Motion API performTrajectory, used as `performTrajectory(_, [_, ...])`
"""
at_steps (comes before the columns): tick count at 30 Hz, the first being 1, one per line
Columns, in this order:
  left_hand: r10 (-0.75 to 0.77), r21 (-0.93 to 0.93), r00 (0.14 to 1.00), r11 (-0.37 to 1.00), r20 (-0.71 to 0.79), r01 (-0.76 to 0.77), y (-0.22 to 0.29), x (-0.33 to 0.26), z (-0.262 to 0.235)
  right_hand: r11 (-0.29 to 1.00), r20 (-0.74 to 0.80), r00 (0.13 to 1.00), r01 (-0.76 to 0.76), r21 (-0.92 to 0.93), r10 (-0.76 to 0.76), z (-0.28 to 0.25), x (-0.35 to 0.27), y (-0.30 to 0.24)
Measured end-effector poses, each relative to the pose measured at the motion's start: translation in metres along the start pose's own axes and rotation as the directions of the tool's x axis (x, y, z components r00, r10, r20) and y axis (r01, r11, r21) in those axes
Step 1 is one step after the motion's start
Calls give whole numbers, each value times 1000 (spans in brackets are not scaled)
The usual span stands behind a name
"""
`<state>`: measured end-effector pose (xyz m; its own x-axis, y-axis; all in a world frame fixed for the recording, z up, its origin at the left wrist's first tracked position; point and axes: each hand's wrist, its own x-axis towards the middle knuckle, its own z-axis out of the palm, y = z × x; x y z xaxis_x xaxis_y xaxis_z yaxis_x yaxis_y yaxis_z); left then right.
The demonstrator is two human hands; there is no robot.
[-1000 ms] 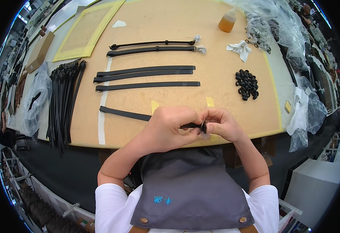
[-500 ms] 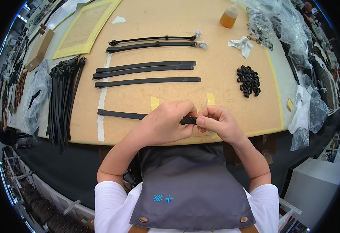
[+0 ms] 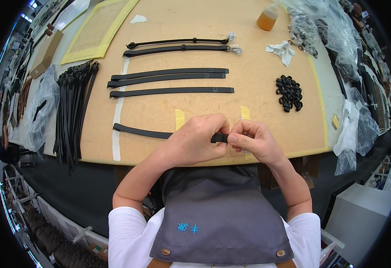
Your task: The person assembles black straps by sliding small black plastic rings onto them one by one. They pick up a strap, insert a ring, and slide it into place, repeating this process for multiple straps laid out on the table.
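Clear plastic bags (image 3: 338, 31) far right; flat cardboard box (image 3: 46, 53) far left

Amber bottle (image 3: 268, 17), black rings (image 3: 289, 92)

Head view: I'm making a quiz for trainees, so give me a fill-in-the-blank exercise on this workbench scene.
1. Both the left hand and the right hand pinch one end of a ____ strap.
2. The pile of small black rings lies to the ____ of the laid-out straps.
3. The bottle at the table's far edge holds an ____ liquid.

Missing words: black; right; amber
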<state>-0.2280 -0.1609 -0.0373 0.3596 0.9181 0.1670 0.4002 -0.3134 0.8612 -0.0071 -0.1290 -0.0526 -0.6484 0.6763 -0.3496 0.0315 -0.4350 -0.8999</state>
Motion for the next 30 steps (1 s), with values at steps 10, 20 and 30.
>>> performTrajectory(10, [-5, 10, 1000, 1000, 3, 5, -2, 1, 2, 1000, -19, 1000, -1, -25, 1, 1, 2, 0])
performTrajectory(20, [22, 23, 1000, 999, 13, -23, -3, 0, 3, 994, -26, 999, 16, -108, -19, 0, 1, 3])
performTrajectory(30, [49, -62, 999, 997, 20, -48, -7, -1, 4, 986, -36, 998, 38, -160, -44, 9, 2, 3])
